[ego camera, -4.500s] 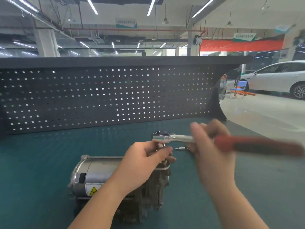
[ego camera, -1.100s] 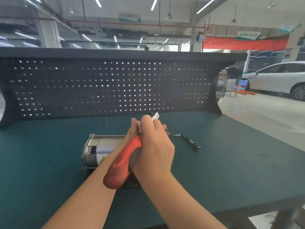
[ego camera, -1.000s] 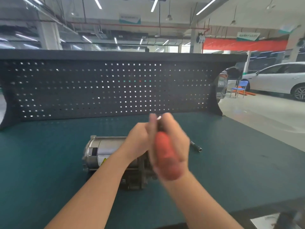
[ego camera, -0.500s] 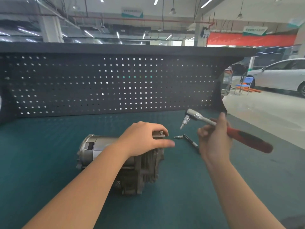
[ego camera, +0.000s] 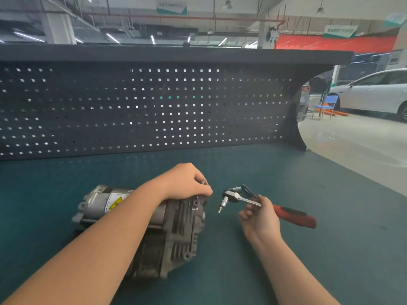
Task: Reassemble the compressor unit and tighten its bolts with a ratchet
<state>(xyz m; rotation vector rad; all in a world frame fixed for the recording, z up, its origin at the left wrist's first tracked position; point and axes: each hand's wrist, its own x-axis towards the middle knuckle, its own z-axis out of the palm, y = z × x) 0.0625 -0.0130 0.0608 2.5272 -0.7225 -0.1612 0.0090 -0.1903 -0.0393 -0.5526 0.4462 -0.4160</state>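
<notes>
The grey metal compressor unit (ego camera: 176,230) lies on its side on the green bench mat (ego camera: 330,216), its yellow warning label facing up. My left hand (ego camera: 187,183) rests on the unit's top right end, fingers curled over it, with a small bolt head (ego camera: 202,182) showing between the fingers. To the right, my right hand (ego camera: 259,219) holds the ratchet (ego camera: 237,198) by its metal shank. The ratchet's bit points down, a short way off the unit's end face. Its red handle (ego camera: 295,216) sticks out to the right.
A black extension bar (ego camera: 247,191) lies on the mat just behind the ratchet head. A dark pegboard (ego camera: 143,106) walls off the back of the bench. Beyond the bench's right edge there is open workshop floor with a white car (ego camera: 374,93) and a blue chair (ego camera: 326,106).
My right hand has lowered the ratchet, so its head now sits lower and closer to the unit's end. My left hand has closed further over the top of the unit.
</notes>
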